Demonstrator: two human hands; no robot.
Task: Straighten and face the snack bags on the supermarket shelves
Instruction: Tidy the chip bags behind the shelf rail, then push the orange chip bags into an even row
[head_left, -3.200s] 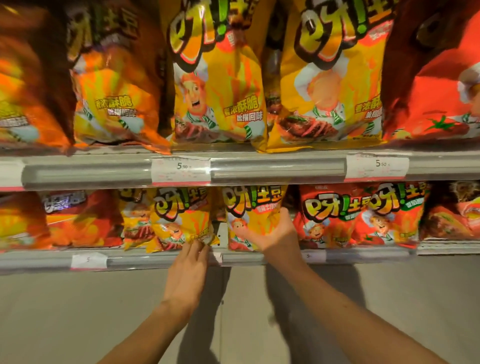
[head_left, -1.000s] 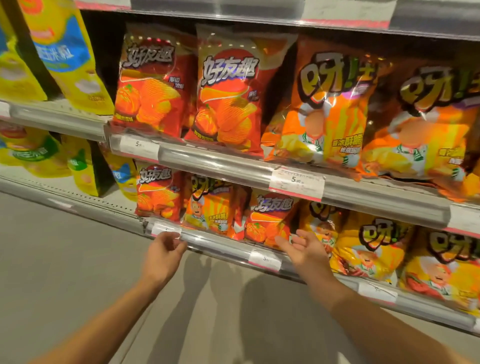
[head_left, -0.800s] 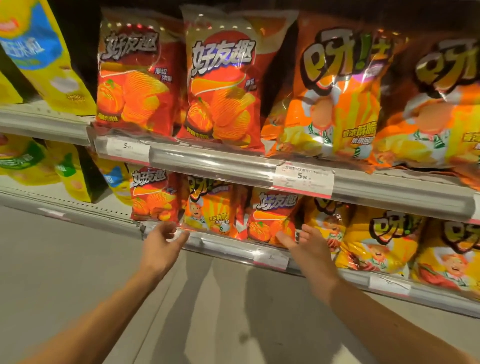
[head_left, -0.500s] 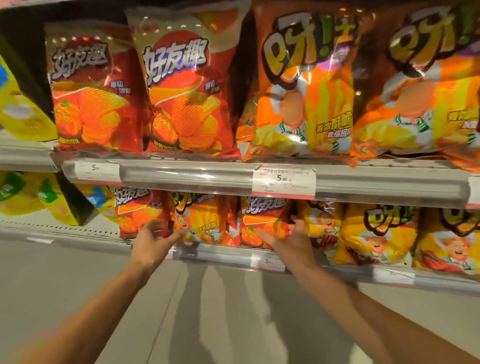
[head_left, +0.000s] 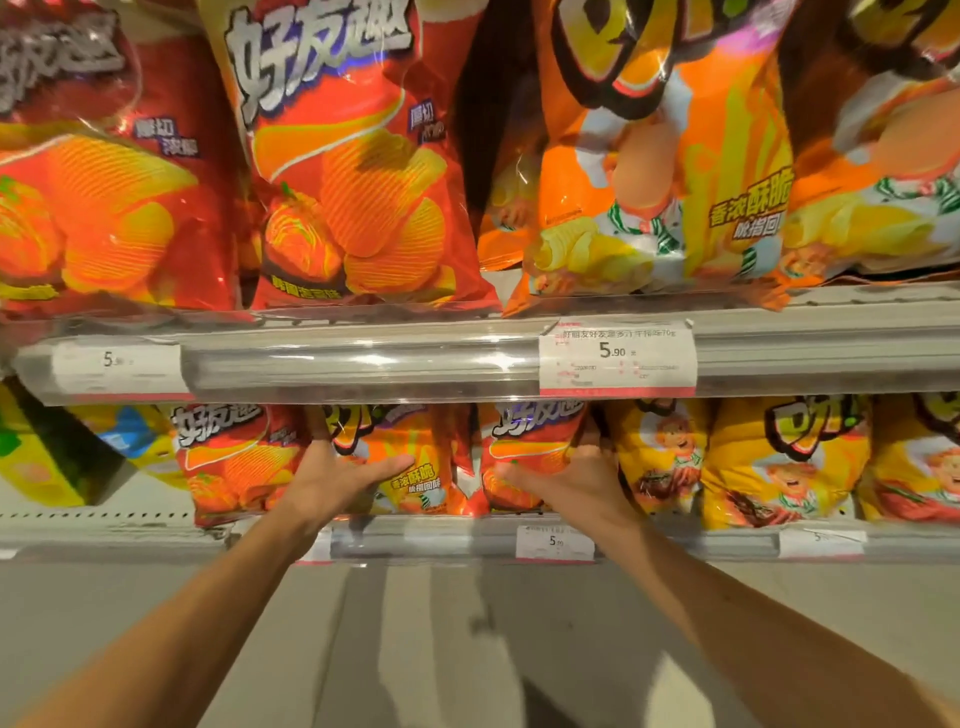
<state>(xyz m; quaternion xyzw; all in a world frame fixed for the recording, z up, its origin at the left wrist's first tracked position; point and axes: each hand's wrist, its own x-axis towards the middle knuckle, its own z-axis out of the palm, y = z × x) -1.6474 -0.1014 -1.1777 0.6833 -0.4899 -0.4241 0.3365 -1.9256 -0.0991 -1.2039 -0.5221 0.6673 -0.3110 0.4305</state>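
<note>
Both hands (head_left: 332, 480) (head_left: 576, 480) apparently grip adjacent bags' (head_left: 410, 467) (head_left: 524, 457) outer edges.

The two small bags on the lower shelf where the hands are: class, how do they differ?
The orange bag by the left hand shows a cartoon chef; the red bag by the right hand shows ridged chips. The orange bag's logo is yellow, the red bag's is silver-white. Both stand upright on the lower shelf, side by side.

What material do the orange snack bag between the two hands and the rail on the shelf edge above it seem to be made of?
Orange snack bag: probably thin glossy plastic film; it creases and shows small glints. Rail: seemingly clear plastic cover over a grey strip; long bright highlights run along it, and the paper price label sits behind it.
</note>
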